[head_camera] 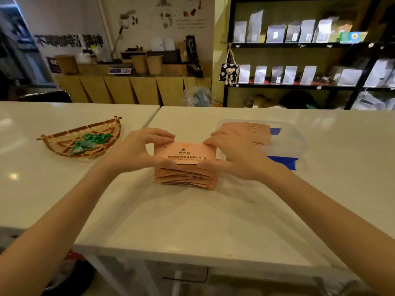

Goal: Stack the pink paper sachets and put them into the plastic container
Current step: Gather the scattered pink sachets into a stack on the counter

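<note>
A stack of pink paper sachets (185, 167) rests on the white table, its lower sachets slightly fanned out. My left hand (136, 152) grips the stack's left end and my right hand (233, 154) grips its right end, thumbs at the near edge and fingers over the far edge. Printed dark text shows on the top sachet. Right behind my right hand lies a clear plastic container (286, 144) with blue clips, holding more pink sachets (254, 131).
A woven fan-shaped basket (64, 144) with green wrapped candies sits on the table to the left. A seam between two white tabletops (154, 118) runs behind the left hand. Shelves of pouches stand beyond the table.
</note>
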Tool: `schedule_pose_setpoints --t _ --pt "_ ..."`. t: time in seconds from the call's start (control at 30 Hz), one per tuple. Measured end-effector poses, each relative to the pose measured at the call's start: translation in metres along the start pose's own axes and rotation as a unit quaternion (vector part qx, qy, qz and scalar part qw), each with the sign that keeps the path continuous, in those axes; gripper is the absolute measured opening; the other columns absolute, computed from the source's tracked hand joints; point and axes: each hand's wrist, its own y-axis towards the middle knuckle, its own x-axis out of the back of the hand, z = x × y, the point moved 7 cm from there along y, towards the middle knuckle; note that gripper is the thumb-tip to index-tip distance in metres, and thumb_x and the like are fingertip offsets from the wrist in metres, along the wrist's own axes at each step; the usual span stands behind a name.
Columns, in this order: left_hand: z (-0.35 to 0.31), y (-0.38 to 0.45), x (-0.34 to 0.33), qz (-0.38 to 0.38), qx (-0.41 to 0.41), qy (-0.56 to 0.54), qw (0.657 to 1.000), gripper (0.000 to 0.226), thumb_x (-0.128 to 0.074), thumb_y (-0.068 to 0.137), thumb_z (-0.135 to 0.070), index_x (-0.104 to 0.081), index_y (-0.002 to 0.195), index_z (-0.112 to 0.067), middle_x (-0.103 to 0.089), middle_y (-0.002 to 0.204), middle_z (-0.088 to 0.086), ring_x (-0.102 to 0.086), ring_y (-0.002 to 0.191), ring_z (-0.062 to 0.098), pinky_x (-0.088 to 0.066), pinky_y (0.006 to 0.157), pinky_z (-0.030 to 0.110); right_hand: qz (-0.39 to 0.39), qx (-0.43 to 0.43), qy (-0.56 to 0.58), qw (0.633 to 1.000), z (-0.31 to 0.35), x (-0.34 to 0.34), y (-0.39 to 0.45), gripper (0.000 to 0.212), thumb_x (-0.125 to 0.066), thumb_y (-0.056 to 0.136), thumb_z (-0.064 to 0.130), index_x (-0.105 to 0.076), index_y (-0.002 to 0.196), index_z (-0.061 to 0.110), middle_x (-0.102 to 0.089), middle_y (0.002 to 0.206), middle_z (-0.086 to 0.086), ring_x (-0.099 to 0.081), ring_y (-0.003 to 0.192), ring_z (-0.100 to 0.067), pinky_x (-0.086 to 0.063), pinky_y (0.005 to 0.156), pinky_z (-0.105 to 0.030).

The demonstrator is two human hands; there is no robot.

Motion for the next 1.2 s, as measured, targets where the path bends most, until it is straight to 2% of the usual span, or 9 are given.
schedule_pose_setpoints --t 0.17,0.3,0.47,0.57,0.7,0.77,0.87,1.03,1.2 --pt "0.024 -0.005 -0.016 0.026 0.022 0.014 0.999 0.069 -0.071 0.057 -0.056 -0.056 0.119 -0.03 -0.049 0.125 -0.018 -0.037 0.115 0.0 -0.032 0.093 0.023 0.039 0.018 -0.034 0.999 0.005 -0.026 0.007 0.066 -0.039 0.077 0.067 -0.047 0.127 0.023 -0.051 0.133 0.002 -0.033 0.129 -0.016 -0.023 0.107 -0.033" --pt "0.036 -0.007 -0.028 0.037 0.021 0.017 0.999 0.078 -0.056 0.053 -0.069 -0.052 0.122 -0.032 -0.048 0.133 -0.011 -0.036 0.121 0.003 -0.031 0.101 0.026 0.047 0.033 -0.06 0.997 0.005 -0.031 0.007 0.067 -0.038 0.078 0.066 -0.045 0.128 0.023 -0.048 0.136 0.003 -0.029 0.132 -0.016 -0.018 0.11 -0.035" --pt "0.036 -0.007 -0.037 0.067 0.019 0.046 0.997 0.082 -0.043 0.058 -0.073 -0.04 0.131 -0.034 -0.035 0.143 -0.011 -0.028 0.13 0.009 -0.027 0.107 0.032 0.062 0.03 -0.082 0.994 0.002 -0.032 0.008 0.068 -0.033 0.079 0.067 -0.043 0.13 0.024 -0.045 0.139 0.003 -0.026 0.134 -0.016 -0.013 0.112 -0.036" --pt "0.036 -0.006 -0.036 0.093 0.031 0.032 0.995 0.075 -0.05 0.068 -0.069 -0.035 0.134 -0.036 -0.031 0.146 -0.012 -0.024 0.132 0.008 -0.023 0.107 0.03 0.07 0.021 -0.046 0.996 0.002 -0.028 0.011 0.064 -0.032 0.082 0.063 -0.042 0.132 0.023 -0.043 0.142 0.002 -0.026 0.135 -0.015 -0.015 0.111 -0.034" --pt "0.032 0.007 -0.024 0.097 0.057 0.0 0.994 0.064 -0.044 0.075 -0.057 -0.035 0.134 -0.033 -0.031 0.147 -0.01 -0.024 0.134 0.009 -0.022 0.103 0.027 0.079 -0.001 0.042 0.996 0.0 -0.014 0.023 0.052 -0.039 0.087 0.05 -0.04 0.133 0.025 -0.038 0.146 0.001 -0.026 0.135 -0.013 -0.022 0.107 -0.032" --pt "0.034 0.017 -0.02 0.115 0.081 -0.002 0.99 0.056 -0.046 0.08 -0.052 -0.037 0.133 -0.033 -0.033 0.146 -0.01 -0.025 0.134 0.011 -0.021 0.106 0.03 0.109 -0.011 0.064 0.992 0.0 -0.009 0.031 0.05 -0.043 0.088 0.047 -0.039 0.134 0.027 -0.037 0.146 0.003 -0.031 0.132 -0.013 -0.028 0.1 -0.028" --pt "0.041 0.027 -0.021 0.183 0.13 -0.002 0.974 0.062 -0.046 0.076 -0.058 -0.036 0.132 -0.034 -0.034 0.145 -0.011 -0.028 0.133 0.011 -0.022 0.108 0.033 0.193 -0.031 0.087 0.977 -0.001 -0.013 0.042 0.054 -0.046 0.086 0.048 -0.036 0.135 0.028 -0.042 0.142 0.005 -0.04 0.125 -0.015 -0.03 0.091 -0.024" --pt "0.046 0.035 -0.035 0.33 0.177 0.032 0.927 0.063 -0.054 0.081 -0.044 -0.031 0.136 -0.025 -0.04 0.141 -0.003 -0.039 0.125 0.015 -0.031 0.099 0.026 0.294 -0.036 0.062 0.953 0.0 -0.029 0.057 0.066 -0.057 0.078 0.05 -0.038 0.134 0.022 -0.05 0.135 0.002 -0.047 0.12 -0.017 -0.036 0.093 -0.026" --pt "0.054 0.043 -0.043 0.387 0.175 0.044 0.904 0.062 -0.065 0.074 -0.04 -0.042 0.129 -0.026 -0.054 0.117 -0.013 -0.05 0.106 0.008 -0.04 0.094 0.025 0.375 -0.032 0.014 0.926 0.0 -0.039 0.068 0.065 -0.06 0.077 0.047 -0.042 0.132 0.015 -0.051 0.131 0.003 -0.049 0.119 -0.018 -0.037 0.091 -0.025"
